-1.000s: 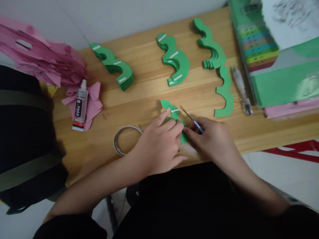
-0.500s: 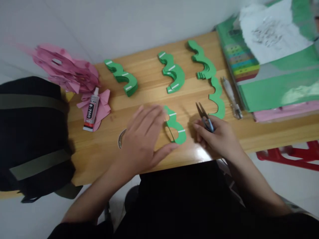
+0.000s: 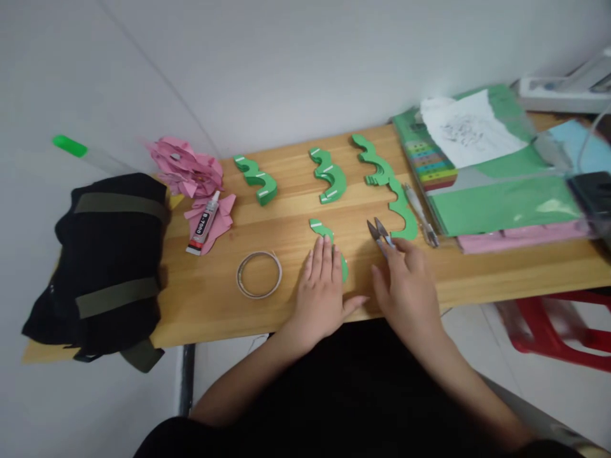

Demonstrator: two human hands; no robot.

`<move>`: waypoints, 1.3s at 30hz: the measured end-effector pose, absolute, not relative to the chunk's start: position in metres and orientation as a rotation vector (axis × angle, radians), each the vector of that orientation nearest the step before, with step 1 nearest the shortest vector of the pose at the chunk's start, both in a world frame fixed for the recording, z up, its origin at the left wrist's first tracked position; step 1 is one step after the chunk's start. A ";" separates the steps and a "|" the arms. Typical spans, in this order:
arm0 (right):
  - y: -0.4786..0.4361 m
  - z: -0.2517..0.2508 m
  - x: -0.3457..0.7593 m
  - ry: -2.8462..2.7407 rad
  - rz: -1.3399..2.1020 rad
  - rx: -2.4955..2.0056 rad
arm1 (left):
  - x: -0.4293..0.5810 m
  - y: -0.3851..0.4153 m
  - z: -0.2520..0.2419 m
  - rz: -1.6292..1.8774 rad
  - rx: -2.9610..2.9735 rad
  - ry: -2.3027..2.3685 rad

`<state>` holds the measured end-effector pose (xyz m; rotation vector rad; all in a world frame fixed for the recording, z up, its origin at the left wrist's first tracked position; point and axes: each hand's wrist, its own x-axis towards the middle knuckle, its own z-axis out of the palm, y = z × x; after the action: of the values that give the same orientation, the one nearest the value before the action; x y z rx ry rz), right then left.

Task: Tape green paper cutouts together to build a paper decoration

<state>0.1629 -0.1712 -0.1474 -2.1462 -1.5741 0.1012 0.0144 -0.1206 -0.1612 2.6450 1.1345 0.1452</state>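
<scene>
My left hand [image 3: 321,296] lies flat, fingers outstretched, on a green wavy paper piece [image 3: 321,228] with white strips across it. The fingers hide its middle. To the right, my right hand [image 3: 408,280] has its fingers around the handles of small thread snips [image 3: 377,230], blades apart and pointing away from me. Beyond the snips lie plain green wavy pieces [image 3: 405,219], partly overlapping a fanned stack. Two thicker green wavy stacks with white strips, one in the middle [image 3: 331,181] and one at left [image 3: 262,184], sit farther back. A roll of tape [image 3: 239,275] rests left of my left hand.
A black bag [image 3: 114,248] stands at the left end of the table. Pink paper pieces [image 3: 188,168] and a glue tube [image 3: 204,222] are beside it. A pen [image 3: 420,213] and green sheets in a clear cover [image 3: 496,203] lie right. A red stool [image 3: 539,327] stands below.
My left hand has moved onto the green piece and flattened over it, uncovering the tape roll. The snips remain in my right hand, now lower. The view has shifted, showing more of the surroundings.
</scene>
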 end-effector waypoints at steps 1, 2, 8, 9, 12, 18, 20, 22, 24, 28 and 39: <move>-0.172 -0.146 0.161 -1.583 0.177 -2.083 | 0.010 -0.119 -0.160 0.208 2.629 1.126; -0.173 -0.145 0.159 -1.585 0.277 -2.027 | 0.006 -0.118 -0.158 0.294 2.604 1.124; -0.166 -0.144 0.147 -1.448 0.664 -1.984 | -0.020 -0.122 -0.150 0.630 2.466 1.200; -0.165 -0.143 0.145 -1.438 0.680 -1.988 | -0.022 -0.124 -0.150 0.607 2.477 1.193; -0.163 -0.141 0.141 -1.486 0.740 -1.978 | -0.022 -0.132 -0.150 0.550 2.498 1.226; -0.150 -0.127 0.153 -1.661 0.803 -1.914 | -0.026 -0.123 -0.143 0.549 2.366 1.230; -0.138 -0.118 0.162 -1.679 0.785 -1.916 | -0.029 -0.115 -0.135 0.481 2.277 1.171; -0.120 -0.111 0.173 -1.667 0.767 -1.937 | -0.029 -0.107 -0.128 0.395 2.195 1.145; -0.096 -0.106 0.182 -1.619 0.745 -1.984 | -0.027 -0.099 -0.123 0.283 2.155 1.133; -0.049 -0.108 0.195 -1.518 0.721 -2.050 | -0.018 -0.090 -0.122 0.073 2.182 1.098; -0.023 -0.114 0.213 -1.430 0.717 -2.022 | -0.015 -0.089 -0.112 0.266 1.689 0.940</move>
<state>0.2128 -0.0230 -0.1142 -2.0222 -1.4296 0.7172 -0.0153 -0.0890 -0.1124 1.6894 0.9396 0.2663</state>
